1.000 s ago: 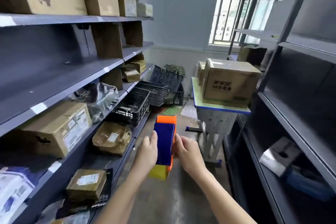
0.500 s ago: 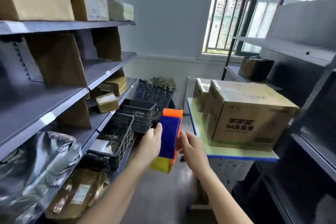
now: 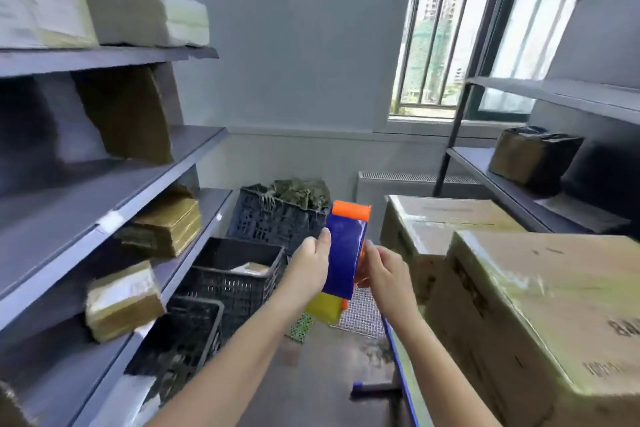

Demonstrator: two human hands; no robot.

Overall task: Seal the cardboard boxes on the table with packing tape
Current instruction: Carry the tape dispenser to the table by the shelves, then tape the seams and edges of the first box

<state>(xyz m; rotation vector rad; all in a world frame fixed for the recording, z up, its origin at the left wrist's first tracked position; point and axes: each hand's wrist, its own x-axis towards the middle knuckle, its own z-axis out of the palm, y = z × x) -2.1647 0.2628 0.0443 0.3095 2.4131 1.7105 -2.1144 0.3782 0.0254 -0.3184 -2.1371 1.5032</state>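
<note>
A tape dispenser (image 3: 344,258) with a blue body, orange top roller and yellow handle stands upright in mid-air between my hands. My left hand (image 3: 309,262) grips its left side, thumb up along the blue face. My right hand (image 3: 388,274) holds its right side with curled fingers. To the right, a large cardboard box (image 3: 540,315) with shiny tape on its top sits on the table (image 3: 403,378). A second cardboard box (image 3: 436,229) stands behind it on the same table.
Grey shelving (image 3: 114,191) with parcels lines the left side. Black plastic crates (image 3: 239,274) stand on the floor ahead left. Another shelf unit (image 3: 540,201) on the right carries a dark box (image 3: 535,158). A barred window (image 3: 446,45) is in the far wall.
The view has moved forward along the aisle and the table with its boxes is much nearer on the right. Both hands keep hold of the dispenser.
</note>
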